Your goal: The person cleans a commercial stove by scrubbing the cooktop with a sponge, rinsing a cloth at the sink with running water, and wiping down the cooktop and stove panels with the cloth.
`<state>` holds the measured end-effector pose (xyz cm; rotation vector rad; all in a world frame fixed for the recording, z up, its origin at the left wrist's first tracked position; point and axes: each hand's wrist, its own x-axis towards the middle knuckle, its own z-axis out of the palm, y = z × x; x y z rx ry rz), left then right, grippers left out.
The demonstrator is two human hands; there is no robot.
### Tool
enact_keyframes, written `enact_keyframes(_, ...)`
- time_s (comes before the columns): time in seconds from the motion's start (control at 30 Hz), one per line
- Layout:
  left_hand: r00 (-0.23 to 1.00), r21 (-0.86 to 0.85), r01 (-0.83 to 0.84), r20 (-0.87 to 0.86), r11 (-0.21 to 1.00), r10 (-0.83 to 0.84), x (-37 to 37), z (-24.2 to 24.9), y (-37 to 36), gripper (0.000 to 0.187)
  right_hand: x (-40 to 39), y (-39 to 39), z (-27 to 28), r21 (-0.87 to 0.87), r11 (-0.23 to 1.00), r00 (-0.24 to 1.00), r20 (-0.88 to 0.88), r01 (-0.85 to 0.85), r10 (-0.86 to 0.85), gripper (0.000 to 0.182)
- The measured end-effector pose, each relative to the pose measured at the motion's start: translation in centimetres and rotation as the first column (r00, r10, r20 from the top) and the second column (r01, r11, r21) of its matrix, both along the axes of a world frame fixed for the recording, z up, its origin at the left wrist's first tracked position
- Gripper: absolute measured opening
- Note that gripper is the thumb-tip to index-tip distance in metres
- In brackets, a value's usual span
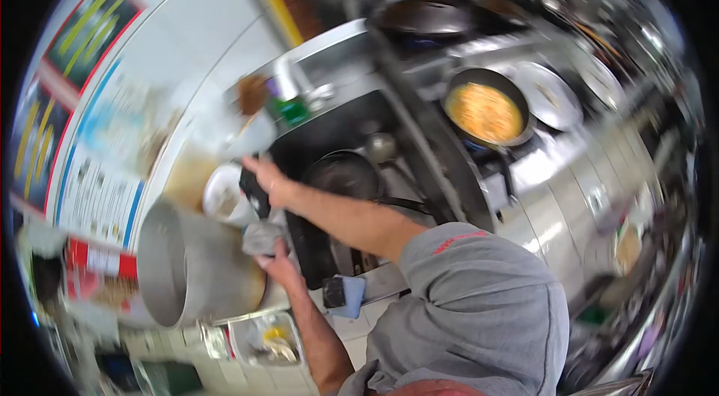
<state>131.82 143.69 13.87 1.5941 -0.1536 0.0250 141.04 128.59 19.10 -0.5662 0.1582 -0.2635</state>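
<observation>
My right hand [268, 180] is closed on a black-handled utensil [255, 192] whose lower end reaches the small clear container below; I cannot tell its exact kind. In my left hand [281, 267] the fingers grip that small clear container [262, 239], blurred by motion. Just beyond both hands stands a white tub [225, 194] with something pale inside. A large metal stockpot [202, 265] sits beside my left hand. Under my right forearm lies the black sink [299, 153], holding a dark pan [343, 174] and a ladle [380, 147].
On the stove to the right, a frying pan [487, 108] holds orange-yellow food, next to a metal lid [549, 96]. A wok [427, 14] sits further back. A green bottle [292, 110] stands by the sink. A blue cloth [350, 297] and a white bin [266, 340] are near me.
</observation>
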Motion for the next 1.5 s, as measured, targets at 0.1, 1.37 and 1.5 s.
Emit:
enact_keyframes(0.1, 0.976, 0.036, 0.130, 0.169, 0.991, -0.134, -0.6, -2.9, -1.1, 0.069, -7.0, 0.4, -3.8, -0.178, 0.975, 0.970, -0.182, 0.131, -0.163, 0.069)
enact_keyframes(1.37, 0.548, -0.163, 0.775, -0.308, 0.611, -0.778, -13.1, -4.8, -3.4, 0.039, -31.0, 0.5, -10.1, -0.066, 0.935, 0.892, -0.283, 0.349, -0.353, 0.030)
enact_keyframes(1.5, 0.231, -0.628, 0.649, -0.374, 0.429, -0.898, -10.1, -4.6, -3.3, 0.035, -29.6, 1.5, -9.4, 0.066, 0.933, 0.922, -0.190, 0.354, -0.337, 0.027)
